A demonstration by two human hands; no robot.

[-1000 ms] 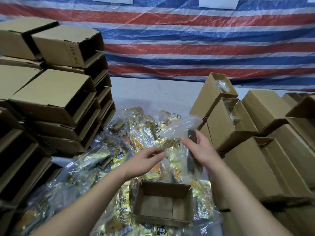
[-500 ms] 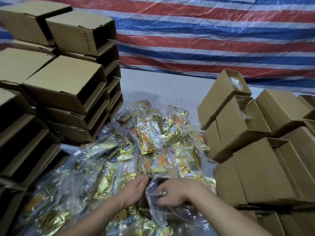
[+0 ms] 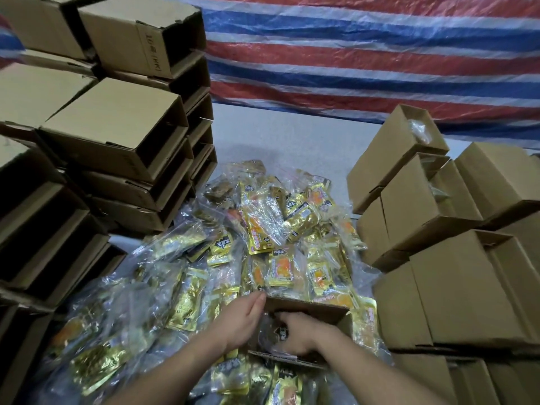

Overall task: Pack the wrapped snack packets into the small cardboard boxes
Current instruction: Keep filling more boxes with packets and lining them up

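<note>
Dim, flat indoor light falls from above. Glare sparkles off the gold snack packets (image 3: 263, 229) and their clear wrap around centre. Open mouths of the stacked cardboard boxes (image 3: 111, 127) at 9 o'clock sink into black shadow. Wide-angle bending bows the edges; the 7 o'clock corner smears soft, slightly motion-blurred.

Just one head cam, wide-angle
Looks forward and down, close over the snack packets (image 3: 263, 229), striped tarp (image 3: 365, 54) straight ahead.
</note>
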